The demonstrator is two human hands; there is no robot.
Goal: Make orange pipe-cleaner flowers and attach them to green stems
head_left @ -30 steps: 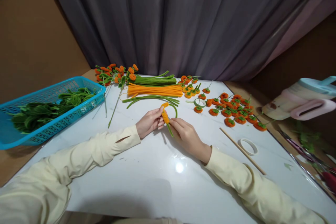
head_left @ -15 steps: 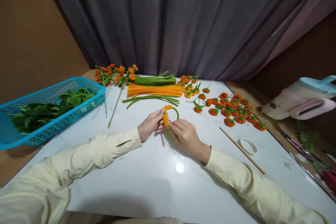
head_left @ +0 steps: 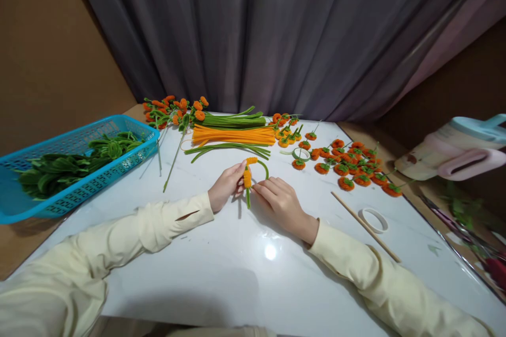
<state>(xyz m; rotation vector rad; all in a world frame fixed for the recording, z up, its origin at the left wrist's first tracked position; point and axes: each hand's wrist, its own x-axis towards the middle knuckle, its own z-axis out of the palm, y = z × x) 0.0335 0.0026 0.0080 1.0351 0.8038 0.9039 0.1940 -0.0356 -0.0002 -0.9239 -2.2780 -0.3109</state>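
Observation:
My left hand pinches a yellow-orange coiled pipe cleaner between thumb and fingers, above the middle of the white table. A green pipe cleaner arches from the top of the coil over to the right, and a short green end hangs straight below it. At the right end of the arch, my right hand is closed with its fingertips on the green pipe cleaner. The fingers partly hide the exact grip. Just beyond the hands lie loose green pipe cleaners and a bundle of orange pipe cleaners.
A blue basket with green leaves stands at left. Several orange pipe-cleaner flowers lie at right, near a wooden stick and a roll of white tape. A lidded tumbler stands at far right, before a grey curtain.
The coil has shifted slightly left and turned a little in my left hand. My right fingertips have drawn a little away from the coil.

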